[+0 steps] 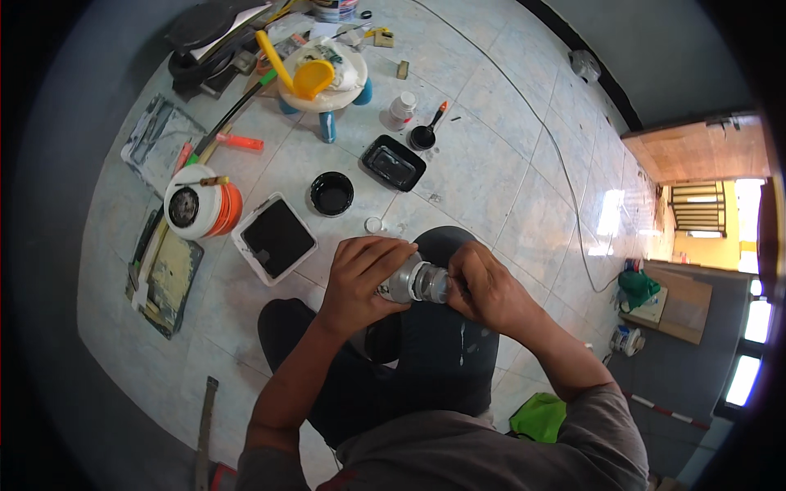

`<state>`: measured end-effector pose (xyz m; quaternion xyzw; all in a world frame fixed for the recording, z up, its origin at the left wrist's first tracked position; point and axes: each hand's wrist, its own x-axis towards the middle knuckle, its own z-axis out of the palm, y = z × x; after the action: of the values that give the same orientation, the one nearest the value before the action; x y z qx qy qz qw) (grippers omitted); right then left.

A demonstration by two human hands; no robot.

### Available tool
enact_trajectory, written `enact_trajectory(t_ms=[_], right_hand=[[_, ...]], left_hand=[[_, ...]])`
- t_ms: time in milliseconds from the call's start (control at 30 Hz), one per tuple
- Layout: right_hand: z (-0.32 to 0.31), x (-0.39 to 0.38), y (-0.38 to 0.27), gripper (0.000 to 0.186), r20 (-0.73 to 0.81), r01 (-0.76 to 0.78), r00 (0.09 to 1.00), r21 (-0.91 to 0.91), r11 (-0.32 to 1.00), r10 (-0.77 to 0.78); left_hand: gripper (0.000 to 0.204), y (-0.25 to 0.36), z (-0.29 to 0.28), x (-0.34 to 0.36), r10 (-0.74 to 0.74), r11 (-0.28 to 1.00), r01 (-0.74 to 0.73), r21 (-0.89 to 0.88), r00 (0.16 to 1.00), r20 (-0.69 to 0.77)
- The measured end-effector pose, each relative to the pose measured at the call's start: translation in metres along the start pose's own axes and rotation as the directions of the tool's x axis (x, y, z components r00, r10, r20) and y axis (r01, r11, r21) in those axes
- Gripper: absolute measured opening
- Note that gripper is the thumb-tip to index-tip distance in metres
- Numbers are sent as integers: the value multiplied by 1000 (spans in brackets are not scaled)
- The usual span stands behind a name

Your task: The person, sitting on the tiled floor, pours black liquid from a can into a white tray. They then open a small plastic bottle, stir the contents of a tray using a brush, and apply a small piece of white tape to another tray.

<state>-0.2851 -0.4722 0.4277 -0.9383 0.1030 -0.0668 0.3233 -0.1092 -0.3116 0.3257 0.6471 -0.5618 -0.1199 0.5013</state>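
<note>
My left hand is wrapped around a small grey metal can held sideways over my lap. My right hand grips the can's clear, shiny end, fingers closed on it. Both forearms come up from the lower edge. I sit on the tiled floor with my legs in dark trousers under the can. A small clear lid lies on the tile just beyond my left hand.
On the floor ahead lie a white square tray of black paint, a round black bowl, a black rectangular tray, a white bottle, an orange-and-white reel and a small stool with a yellow scoop. A cable runs on the right.
</note>
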Motion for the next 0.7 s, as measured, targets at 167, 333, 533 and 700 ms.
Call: enact_trajectory(t_ms=[167, 333, 533, 700], right_hand=[[1, -3, 2, 27, 26, 8, 1000, -20, 1000, -8], [5, 3, -3, 23, -49, -40, 998, -4, 999, 40], [2, 8, -6, 18, -90, -54, 994, 0, 999, 54], [12, 12, -17, 22, -253, 8, 966, -156, 988, -48]], left_hand=[[84, -4, 2, -3, 38, 999, -37, 35, 999, -35], [81, -1, -3, -6, 8, 999, -6, 42, 999, -42], [80, 1, -5, -3, -14, 1000, 15, 23, 999, -50], [81, 2, -5, -3, -30, 999, 32, 35, 998, -49]])
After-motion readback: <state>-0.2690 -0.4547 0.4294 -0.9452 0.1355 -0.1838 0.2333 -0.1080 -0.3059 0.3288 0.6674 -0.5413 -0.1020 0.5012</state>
